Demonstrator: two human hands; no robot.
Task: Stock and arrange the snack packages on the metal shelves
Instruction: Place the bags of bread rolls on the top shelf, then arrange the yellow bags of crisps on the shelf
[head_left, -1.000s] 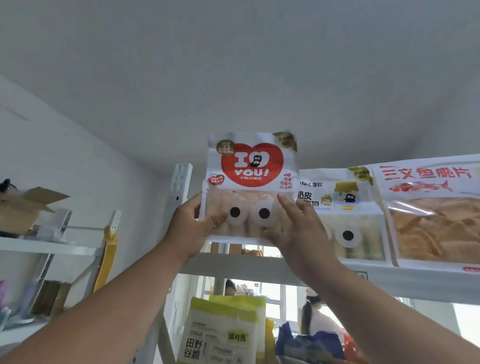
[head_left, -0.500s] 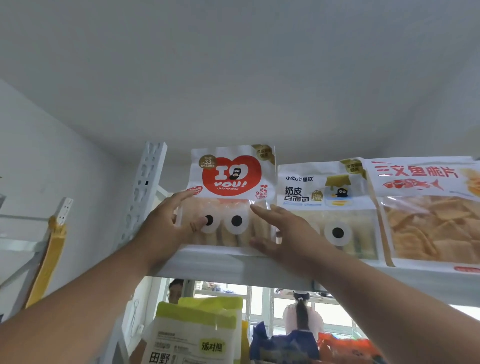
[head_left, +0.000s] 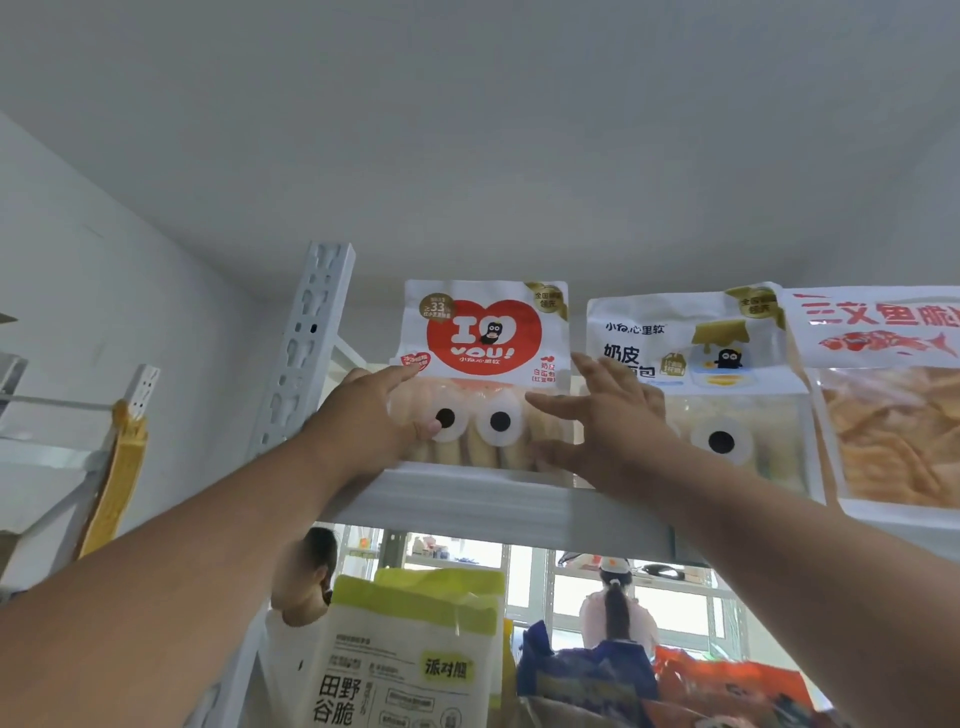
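Red-heart bread bag (head_left: 485, 332): "I YOU!", "≥33". Right of it, white bread bag (head_left: 685, 353): "小白心里软", "奶皮". Below the red-heart bag, green-topped bag (head_left: 415, 654): "田野谷脆", "派对脆".

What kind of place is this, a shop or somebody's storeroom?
Probably a small shop or its stockroom. Sealed snack packs, like the red-heart bread bag, stand in a row on a white metal shelf with a slotted upright post, and more bags sit below.
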